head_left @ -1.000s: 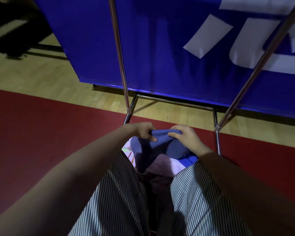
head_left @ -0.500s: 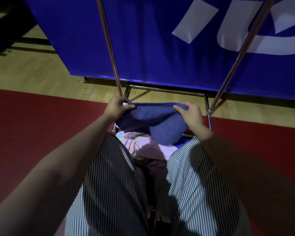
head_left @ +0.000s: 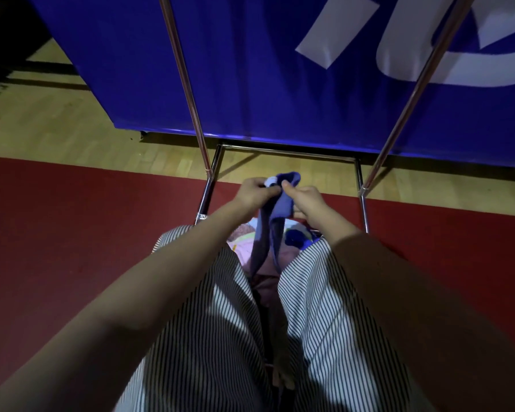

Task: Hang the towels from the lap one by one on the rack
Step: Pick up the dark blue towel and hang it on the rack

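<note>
A blue towel [head_left: 275, 212] hangs bunched between my two hands, just above my knees. My left hand [head_left: 254, 193] pinches its top edge, and my right hand [head_left: 305, 200] grips it right beside, so the hands almost touch. The cloth's lower end trails down between my striped trouser legs. Under it more towels [head_left: 244, 243] lie on my lap, pink and striped, partly hidden. The metal rack [head_left: 286, 151] stands just in front; its two uprights rise left and right and run out of the top of the view. Its hanging bar is out of sight.
A big blue banner [head_left: 265, 69] with white shapes stands behind the rack. The floor is red mat [head_left: 72, 233] near me and pale wood [head_left: 57, 129] beyond. The rack's base bars [head_left: 363, 209] flank my knees.
My hands, which held the blue towel spread wide half a second ago, have come together, and the towel now hangs narrow and bunched. The camera has tilted slightly down.
</note>
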Demonstrator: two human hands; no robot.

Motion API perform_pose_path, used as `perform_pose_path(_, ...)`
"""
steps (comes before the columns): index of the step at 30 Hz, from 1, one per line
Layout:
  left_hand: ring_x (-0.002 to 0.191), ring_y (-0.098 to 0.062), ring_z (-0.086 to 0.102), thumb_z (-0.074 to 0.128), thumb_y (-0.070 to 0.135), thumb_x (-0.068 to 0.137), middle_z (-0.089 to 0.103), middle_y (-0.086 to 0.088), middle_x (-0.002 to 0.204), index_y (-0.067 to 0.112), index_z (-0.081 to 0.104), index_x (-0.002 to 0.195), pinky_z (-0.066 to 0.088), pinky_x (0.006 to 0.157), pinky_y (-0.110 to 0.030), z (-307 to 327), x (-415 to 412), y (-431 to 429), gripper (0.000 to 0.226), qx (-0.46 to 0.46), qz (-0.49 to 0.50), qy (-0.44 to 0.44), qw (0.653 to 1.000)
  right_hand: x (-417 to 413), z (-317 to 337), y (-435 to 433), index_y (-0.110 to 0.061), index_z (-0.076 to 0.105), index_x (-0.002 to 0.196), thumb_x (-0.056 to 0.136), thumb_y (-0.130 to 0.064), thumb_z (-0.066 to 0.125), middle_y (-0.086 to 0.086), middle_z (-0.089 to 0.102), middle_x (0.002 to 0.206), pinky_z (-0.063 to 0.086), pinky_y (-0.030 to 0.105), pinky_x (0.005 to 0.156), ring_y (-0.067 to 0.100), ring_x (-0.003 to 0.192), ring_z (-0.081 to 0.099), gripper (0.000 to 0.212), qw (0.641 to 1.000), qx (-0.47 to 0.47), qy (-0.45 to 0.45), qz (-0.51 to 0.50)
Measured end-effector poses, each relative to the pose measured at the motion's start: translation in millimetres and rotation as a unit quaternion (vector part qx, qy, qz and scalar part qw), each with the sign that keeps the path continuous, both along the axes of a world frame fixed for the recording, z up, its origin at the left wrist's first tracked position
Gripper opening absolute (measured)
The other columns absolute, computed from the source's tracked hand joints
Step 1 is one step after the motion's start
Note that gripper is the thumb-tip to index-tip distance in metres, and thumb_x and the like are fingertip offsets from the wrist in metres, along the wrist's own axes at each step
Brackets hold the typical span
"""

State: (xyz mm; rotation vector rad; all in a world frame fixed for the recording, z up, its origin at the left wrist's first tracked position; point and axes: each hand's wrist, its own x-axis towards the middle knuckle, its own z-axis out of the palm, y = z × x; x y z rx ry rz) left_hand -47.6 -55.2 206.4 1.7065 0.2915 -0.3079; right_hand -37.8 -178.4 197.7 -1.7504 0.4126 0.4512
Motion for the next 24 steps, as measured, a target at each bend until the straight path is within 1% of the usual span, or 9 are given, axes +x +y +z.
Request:
perform_pose_path(3,0.076,-0.016,0.056,0.060,0.019,0.090,0.063,-0.008,0.079,0.007,0.065,0.092,0.046,0.071,-0.027,0.9,-4.6,-13.2,0.014,0.028,-0.048,-0.017,0.998,-2.1,11.9,6.4,0.001,0.053,0.119,0.094,-0.058,0.029,0.021,0.062,0.108,0.055,0.033,0.068,0.031,0.093,0.065,0.069,0.990,0.094,0.102,-0.012)
perform_pose_path(6,0.096,-0.020,0.062,0.065,0.032,0.081,0.068,-0.011,0.108,0.009,0.060,0.119,0.045,0.084,-0.027,0.9,-6.6,-5.8,0.044,0.157,-0.180,-0.074,0.968,0.1,20.4,3.1,0.002,0.048,0.126,0.086,-0.071,0.004,0.021,0.056,0.126,0.047,0.039,0.087,0.033,0.122,0.053,0.095,0.965,0.208,0.157,-0.004)
perform_pose_path(10,0.114,-0.025,0.056,0.062,0.012,0.087,0.060,-0.014,0.126,0.005,0.046,0.134,0.035,0.086,-0.017,0.1,-5.3,5.9,0.051,0.280,-0.237,-0.161,0.916,-1.3,25.2,-5.5,0.009,0.041,0.133,0.086,-0.069,-0.004,0.023,0.049,0.136,0.042,0.038,0.096,0.034,0.125,0.050,0.102,0.969,0.201,0.143,0.005)
perform_pose_path(13,0.101,-0.033,0.061,0.050,0.003,0.091,0.065,-0.021,0.110,-0.002,0.055,0.115,0.037,0.075,-0.024,-0.4,-1.9,12.4,0.025,0.299,-0.204,-0.196,0.911,-4.8,23.1,-10.9,0.006,0.062,0.109,0.091,-0.065,0.006,0.015,0.071,0.091,0.050,0.032,0.076,0.027,0.085,0.066,0.092,0.991,0.043,0.096,0.081)
perform_pose_path(15,0.096,-0.034,0.060,0.049,0.002,0.091,0.065,-0.023,0.104,-0.004,0.057,0.105,0.035,0.071,-0.027,0.6,-0.4,19.2,0.017,0.314,-0.177,-0.191,0.913,-6.1,20.5,-15.4,-0.005,0.068,0.080,0.094,-0.058,0.028,0.003,0.067,0.059,0.044,0.024,0.062,0.017,0.060,0.059,0.068,0.993,-0.070,0.021,0.097)
perform_pose_path(16,0.095,-0.034,0.059,0.050,0.003,0.091,0.065,-0.023,0.102,-0.004,0.058,0.102,0.036,0.071,-0.028,1.2,0.1,22.4,0.015,0.319,-0.169,-0.191,0.913,-5.8,17.6,-17.8,-0.010,0.064,0.072,0.093,-0.052,0.040,0.002,0.064,0.059,0.040,0.023,0.059,0.016,0.060,0.056,0.053,0.991,-0.102,-0.019,0.088)
perform_pose_path(18,0.094,-0.032,0.060,0.054,0.007,0.091,0.066,-0.021,0.099,-0.002,0.060,0.098,0.040,0.073,-0.030,2.0,0.6,28.0,0.014,0.315,-0.168,-0.201,0.912,-1.5,9.5,-23.6,-0.015,0.061,0.090,0.086,-0.040,0.062,0.004,0.061,0.089,0.041,0.023,0.069,0.017,0.086,0.057,0.026,0.987,-0.113,-0.081,0.082)
perform_pose_path(21,0.090,-0.028,0.061,0.058,0.012,0.090,0.067,-0.017,0.095,-0.001,0.063,0.095,0.043,0.074,-0.032,4.9,-1.4,33.3,0.014,0.296,-0.190,-0.208,0.913,-1.2,5.0,-33.8,-0.029,0.031,0.141,0.078,-0.040,0.071,0.001,0.030,0.147,0.027,0.040,0.111,0.020,0.136,0.026,0.076,0.948,-0.193,-0.113,0.227)
perform_pose_path(24,0.087,-0.023,0.060,0.062,0.011,0.088,0.068,-0.017,0.094,-0.001,0.066,0.096,0.044,0.074,-0.030,9.6,-4.2,35.0,0.015,0.263,-0.208,-0.191,0.923,1.1,-3.5,-37.7,-0.032,0.044,0.133,0.080,-0.041,0.068,-0.002,0.033,0.146,0.019,0.046,0.114,0.022,0.138,0.021,0.060,0.904,-0.264,-0.139,0.306)
